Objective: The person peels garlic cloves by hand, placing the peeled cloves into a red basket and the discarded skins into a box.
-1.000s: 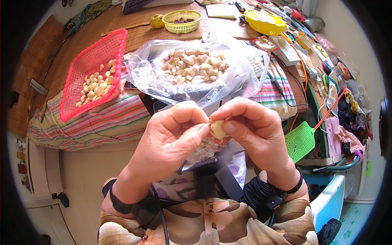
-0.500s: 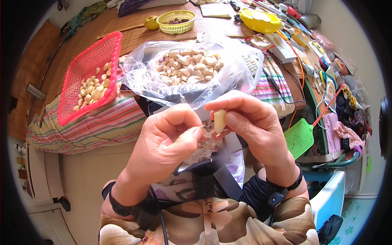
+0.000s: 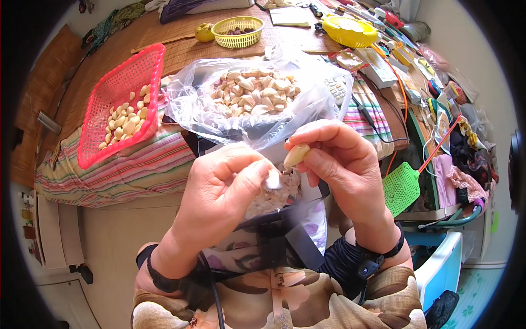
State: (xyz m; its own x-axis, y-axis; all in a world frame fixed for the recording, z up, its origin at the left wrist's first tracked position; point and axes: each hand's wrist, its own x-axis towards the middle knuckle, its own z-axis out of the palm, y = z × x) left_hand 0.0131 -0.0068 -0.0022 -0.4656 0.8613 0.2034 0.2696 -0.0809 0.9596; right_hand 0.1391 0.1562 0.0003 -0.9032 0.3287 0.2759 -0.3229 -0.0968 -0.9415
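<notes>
Between the thumb and fingers of my right hand [image 3: 339, 159] is a pale yellow garlic clove [image 3: 296, 156], mostly bare of skin. My left hand [image 3: 227, 183] pinches a whitish piece of garlic skin [image 3: 272, 179], a short gap away from the clove. Beneath both hands, a dark container holds a heap of papery garlic peelings [image 3: 285, 194]. Just beyond my hands, a clear plastic bag [image 3: 186, 104] lies open around many unpeeled garlic cloves [image 3: 257, 90]. To the left, a red plastic basket [image 3: 98, 101] tilts toward me with peeled cloves [image 3: 126, 122] at its near end.
A yellow basket [image 3: 237, 38] with dark items stands at the back beside a yellow-green fruit [image 3: 204, 32]. A yellow bowl-like container [image 3: 350, 32] is at the back right. A green fly swatter [image 3: 401, 189] leans near my right arm, by a cluttered shelf.
The clove in my right hand has turned from upright to slanted. My left hand has drawn slightly away, now with a larger piece of skin showing in its pinch.
</notes>
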